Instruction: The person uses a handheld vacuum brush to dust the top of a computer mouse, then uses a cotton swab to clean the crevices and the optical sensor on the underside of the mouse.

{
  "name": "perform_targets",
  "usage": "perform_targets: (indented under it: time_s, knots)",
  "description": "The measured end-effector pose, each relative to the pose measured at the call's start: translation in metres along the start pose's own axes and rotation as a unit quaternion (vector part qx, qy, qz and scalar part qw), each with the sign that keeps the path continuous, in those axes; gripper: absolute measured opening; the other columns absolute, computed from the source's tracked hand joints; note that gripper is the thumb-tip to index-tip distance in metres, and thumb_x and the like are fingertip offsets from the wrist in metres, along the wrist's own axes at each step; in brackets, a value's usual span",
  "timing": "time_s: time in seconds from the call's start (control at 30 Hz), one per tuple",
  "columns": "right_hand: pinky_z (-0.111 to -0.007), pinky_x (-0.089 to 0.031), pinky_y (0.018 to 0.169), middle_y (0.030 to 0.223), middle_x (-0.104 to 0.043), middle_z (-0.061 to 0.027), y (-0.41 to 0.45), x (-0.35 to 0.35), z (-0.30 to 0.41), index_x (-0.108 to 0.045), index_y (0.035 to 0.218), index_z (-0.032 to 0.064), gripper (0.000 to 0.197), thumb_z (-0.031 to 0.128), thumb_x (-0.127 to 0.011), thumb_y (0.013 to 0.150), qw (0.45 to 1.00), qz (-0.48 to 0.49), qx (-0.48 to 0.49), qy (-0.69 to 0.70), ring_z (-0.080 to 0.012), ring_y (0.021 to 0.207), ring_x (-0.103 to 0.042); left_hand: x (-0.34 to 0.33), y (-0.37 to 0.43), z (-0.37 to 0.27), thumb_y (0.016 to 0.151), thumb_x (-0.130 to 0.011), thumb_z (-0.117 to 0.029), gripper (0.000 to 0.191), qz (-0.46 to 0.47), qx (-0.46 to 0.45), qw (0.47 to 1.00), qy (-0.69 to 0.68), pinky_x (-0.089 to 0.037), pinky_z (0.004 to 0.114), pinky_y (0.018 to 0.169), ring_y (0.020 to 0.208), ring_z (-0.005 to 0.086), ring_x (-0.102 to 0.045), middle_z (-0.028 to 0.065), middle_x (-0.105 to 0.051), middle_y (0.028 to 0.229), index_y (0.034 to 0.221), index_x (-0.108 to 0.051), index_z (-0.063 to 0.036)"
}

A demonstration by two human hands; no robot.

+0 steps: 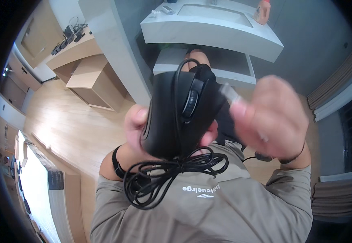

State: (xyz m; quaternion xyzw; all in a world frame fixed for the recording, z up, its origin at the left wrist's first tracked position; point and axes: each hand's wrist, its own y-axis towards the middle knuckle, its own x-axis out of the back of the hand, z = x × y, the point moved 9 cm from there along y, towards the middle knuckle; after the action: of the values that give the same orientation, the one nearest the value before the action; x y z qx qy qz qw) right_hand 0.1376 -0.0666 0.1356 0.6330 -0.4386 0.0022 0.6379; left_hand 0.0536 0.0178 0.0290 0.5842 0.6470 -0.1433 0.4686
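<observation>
In front of my chest, my left hand (135,127) grips a black wired computer mouse (164,115) from below. Its thumb presses the left side and its fingertips show at the other side. The scroll wheel (190,103) faces up. The black cable (177,100) loops over the mouse's top, and its bundled coil (164,179) hangs below, against my shirt. To the right, my right hand (270,118) is blurred. Its thumb and fingers pinch a small whitish thing (231,93) whose tip is close to the mouse's right edge; its kind is unclear.
Ahead stands a white washbasin counter (206,35) with a shelf (248,66) beneath. An orange bottle (262,12) and a small device (167,10) rest on it. Adapters and cables (68,38) lie on a wooden desk (72,48) at left. A plastic-wrapped mattress (36,182) is lower left.
</observation>
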Motion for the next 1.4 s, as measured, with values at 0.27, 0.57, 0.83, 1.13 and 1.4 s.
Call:
perform_targets:
  time_s: [0.27, 0.57, 0.83, 1.13, 1.4]
  knots:
    - [-0.030, -0.039, 0.050, 0.070, -0.054, -0.0053, -0.001, -0.005, -0.005, -0.066, 0.101, -0.0005, 0.037, -0.014, -0.071, 0.067, 0.995, -0.038, -0.060, 0.075, -0.0192, 0.057, -0.052, 0.000, -0.004, 0.009, 0.076, -0.054, -0.051, 0.088, 0.061, 0.037, 0.977, -0.202, -0.050, 0.051, 0.091, 0.114, 0.0392, -0.054, 0.0319, -0.048, 0.131, 0.140, -0.037, 0.0074]
    - [-0.029, -0.036, 0.048, 0.068, -0.053, -0.0033, 0.001, -0.007, -0.005, -0.065, 0.103, -0.0019, 0.036, -0.008, -0.073, 0.068, 0.995, -0.033, -0.050, 0.077, -0.0167, 0.055, -0.049, 0.008, -0.009, 0.008, 0.077, -0.052, -0.049, 0.087, -0.057, 0.002, 0.977, -0.204, -0.044, 0.050, 0.101, 0.115, 0.0391, -0.054, 0.0305, -0.049, 0.133, 0.142, -0.036, 0.0065]
    - [-0.028, -0.033, 0.046, 0.066, -0.055, -0.0017, 0.000, -0.004, -0.006, -0.068, 0.097, -0.0010, 0.031, -0.009, -0.073, 0.067, 0.996, -0.039, -0.044, 0.072, -0.0148, 0.054, -0.049, 0.020, -0.007, 0.013, 0.073, -0.059, -0.051, 0.090, -0.015, 0.037, 0.990, -0.136, -0.050, 0.046, 0.090, 0.111, 0.0360, -0.055, 0.0277, -0.051, 0.129, 0.143, -0.038, 0.0025]
    - [-0.029, -0.039, 0.049, 0.067, -0.056, -0.0040, 0.000, -0.004, 0.001, -0.067, 0.097, -0.0021, 0.028, -0.004, -0.073, 0.070, 0.991, -0.031, -0.022, 0.127, -0.0172, 0.058, -0.053, 0.011, -0.004, 0.007, 0.070, -0.058, -0.054, 0.096, -0.059, -0.032, 0.987, -0.147, -0.047, 0.045, 0.092, 0.111, 0.0351, -0.054, 0.0252, -0.050, 0.132, 0.144, -0.036, 0.0026]
    - [-0.029, -0.039, 0.048, 0.067, -0.057, -0.0033, -0.005, -0.015, 0.009, -0.067, 0.097, 0.0000, 0.031, -0.007, -0.072, 0.067, 0.988, -0.073, -0.015, 0.137, -0.0172, 0.053, -0.051, 0.003, 0.007, 0.001, 0.074, -0.054, -0.049, 0.086, 0.054, -0.030, 0.989, -0.133, -0.038, 0.048, 0.106, 0.123, 0.0377, -0.050, 0.0265, -0.048, 0.137, 0.141, -0.040, 0.0042]
